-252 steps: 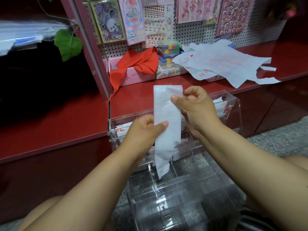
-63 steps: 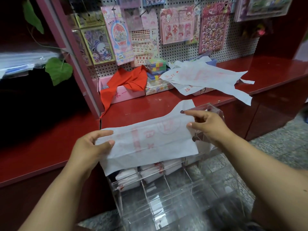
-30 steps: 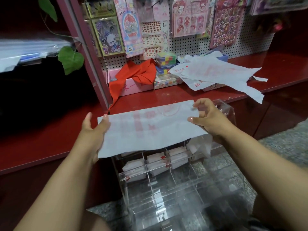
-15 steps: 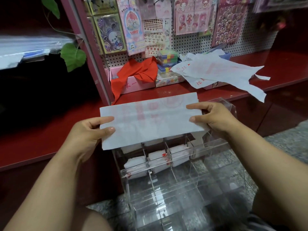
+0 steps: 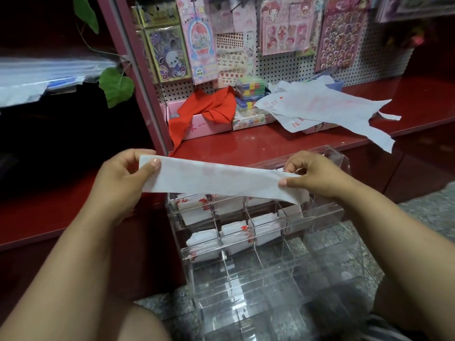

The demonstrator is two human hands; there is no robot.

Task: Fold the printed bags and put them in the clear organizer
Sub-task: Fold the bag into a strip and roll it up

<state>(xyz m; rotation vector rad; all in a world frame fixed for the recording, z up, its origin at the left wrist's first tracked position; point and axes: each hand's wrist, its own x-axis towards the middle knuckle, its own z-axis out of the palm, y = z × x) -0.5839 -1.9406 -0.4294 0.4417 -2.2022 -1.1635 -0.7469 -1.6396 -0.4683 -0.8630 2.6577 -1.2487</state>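
A: Two hands, one bag (image 5: 216, 179)?
B: Yes. Left hand (image 5: 118, 179) pinches its left end, right hand (image 5: 317, 175) its right; folded strip, stretched just above the organizer (image 5: 246, 271).
A: Inside the organizer?
B: Folded bags (image 5: 231, 236), far compartments.
A: Beyond it?
B: Loose bags (image 5: 325, 110) on the shelf (image 5: 246, 143).

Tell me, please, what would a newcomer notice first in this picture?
First, the white printed bag, folded into a long strip and held taut between the left hand and the right hand. Below it stands the clear organizer, its upper compartments holding folded bags. Behind, unfolded bags lie piled on the red shelf.
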